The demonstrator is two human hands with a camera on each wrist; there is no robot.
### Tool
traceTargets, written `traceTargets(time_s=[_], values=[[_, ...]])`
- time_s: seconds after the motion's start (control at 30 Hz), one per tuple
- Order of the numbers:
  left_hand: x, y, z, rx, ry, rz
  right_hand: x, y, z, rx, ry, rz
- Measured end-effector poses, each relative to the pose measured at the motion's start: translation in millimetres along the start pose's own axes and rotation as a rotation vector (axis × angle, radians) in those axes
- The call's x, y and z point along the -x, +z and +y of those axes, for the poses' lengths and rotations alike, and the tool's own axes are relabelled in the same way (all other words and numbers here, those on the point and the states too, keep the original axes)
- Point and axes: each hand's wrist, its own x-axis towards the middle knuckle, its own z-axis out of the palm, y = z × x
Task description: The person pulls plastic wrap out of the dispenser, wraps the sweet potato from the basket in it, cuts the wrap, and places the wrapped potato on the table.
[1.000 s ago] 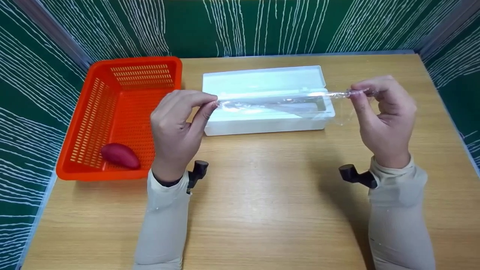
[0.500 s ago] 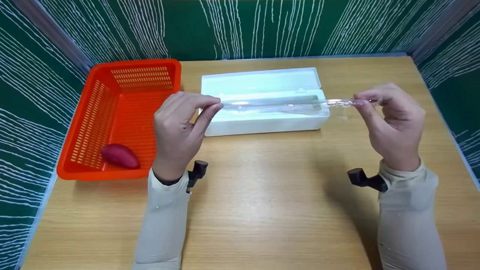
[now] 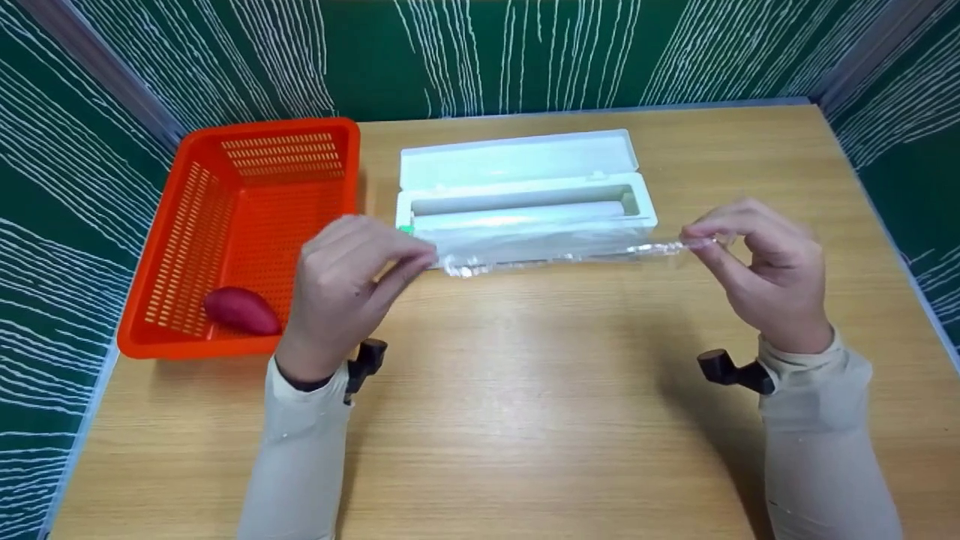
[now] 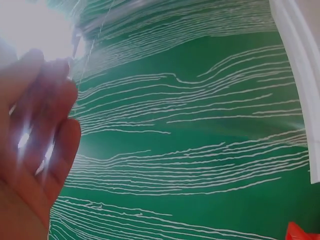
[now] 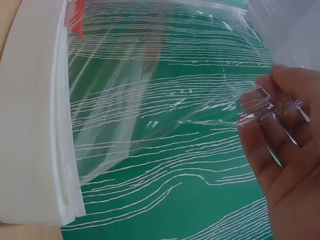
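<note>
A sheet of clear plastic wrap (image 3: pixel 525 247) stretches between my two hands, its front edge bunched into a shiny strip. My left hand (image 3: pixel 349 292) pinches the left end between thumb and fingers. At the other end, my right hand (image 3: pixel 769 274) pinches a crumpled corner; the right wrist view shows the film (image 5: pixel 150 95) running from those fingers back to the white box. That white wrap dispenser box (image 3: pixel 525 161) stands behind the hands with its lid up. Inside lies the wrap roll (image 3: pixel 517 216), partly covered by the film. A small green piece (image 3: pixel 406 229) shows at the box's left front.
An orange-red plastic basket (image 3: pixel 255 225) stands at the left, just behind and beside my left hand. In it lies a dark red oval object (image 3: pixel 241 310), like a sweet potato. Green walls (image 3: pixel 375 60) with white lines enclose the wooden table (image 3: pixel 540 420) at the back and sides.
Both hands have come down toward the front of the table, bringing the film's edge in front of the box. More film now shows between the roll and the hands.
</note>
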Motion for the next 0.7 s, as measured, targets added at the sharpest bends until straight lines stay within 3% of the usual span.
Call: traceTargets(time_s=[0.13,0.3,0.53,0.7], values=[[6.7,-3.2,2.8,0.062,0.024,-0.086,5.8,-2,-1,-0.076,-0.034,-0.059],[15.5,-5.1,6.7,0.101,0.017,-0.150,15.8,-7,-4,-0.089,-0.057,-0.143],[28.5,-9.9,6.5,0.136,0.048,-0.249,29.2,-17,-5,0.027,-0.050,-0.317],[34.1,-13.7,6.2,0.175,0.042,-0.337,37.7,-23,-3,-0.008,-0.036,-0.426]])
